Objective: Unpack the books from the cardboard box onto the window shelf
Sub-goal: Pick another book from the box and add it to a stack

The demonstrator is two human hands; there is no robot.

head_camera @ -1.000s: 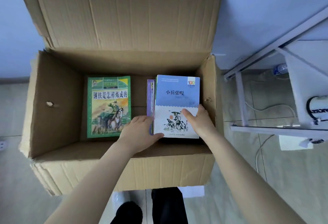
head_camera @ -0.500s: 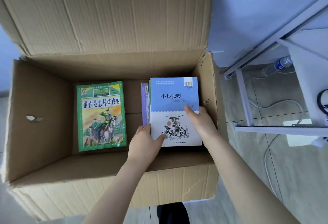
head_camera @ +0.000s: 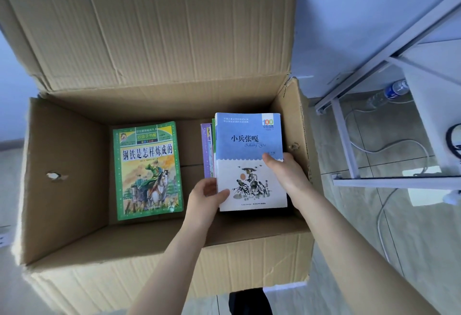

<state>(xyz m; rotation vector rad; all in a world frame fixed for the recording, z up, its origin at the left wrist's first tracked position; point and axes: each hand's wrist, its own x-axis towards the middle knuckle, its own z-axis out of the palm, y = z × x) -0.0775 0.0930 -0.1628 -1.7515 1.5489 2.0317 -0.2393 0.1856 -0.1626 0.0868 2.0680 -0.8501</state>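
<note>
Stack risen a little since the earlier frame: blue-and-white paperback on top (head_camera: 249, 162) sat higher against the box wall and looked larger, hands come up with it. Green paperback with the horseman cover (head_camera: 147, 170) unmoved, flat on the box floor at left.

Left hand (head_camera: 205, 198) clamped on the stack's near-left corner, thumb on the top cover, fingers curled under and out of sight. Right hand (head_camera: 287, 175) clamped on the right edge, thumb pressed onto the cover, fingers hidden beneath. Purple and green edges of lower books (head_camera: 208, 150) poked out on the left side of the stack; count unclear.

Step judged: lifting the held stack out of the large open brown cardboard box (head_camera: 67, 165), stack not yet clear of the rim. Next move likely needed: raise straight up past the right wall, keep squeeze even so lower books don't slide out left, then carry to the window shelf — shelf not identifiable in view. Green book left for another trip.

Top book: thin softcover, blue upper half with Chinese title, white lower half with ink drawing of a figure, corners slightly worn.
</note>
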